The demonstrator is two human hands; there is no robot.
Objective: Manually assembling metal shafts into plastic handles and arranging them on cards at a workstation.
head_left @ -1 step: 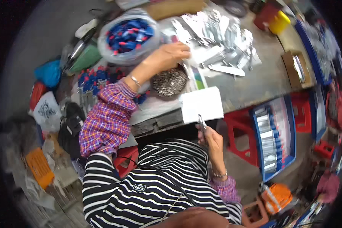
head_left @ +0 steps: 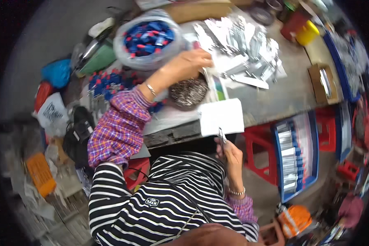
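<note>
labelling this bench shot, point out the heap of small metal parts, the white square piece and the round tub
Heap of small metal parts (head_left: 188, 94): head view, middle of its visible surface.
White square piece (head_left: 222, 117): head view, middle of its upper face.
Round tub (head_left: 142, 64): head view, its near wall, below the blue and red pieces (head_left: 148, 37).

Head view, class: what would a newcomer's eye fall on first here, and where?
Probably the bright heap of flat silvery-white pieces on the grey table, right of centre. Next, the round translucent tub of blue-and-red pieces, left of and beyond the left hand. Nearer, a square white pad lies at the table's front edge, just beyond the right hand.
</note>
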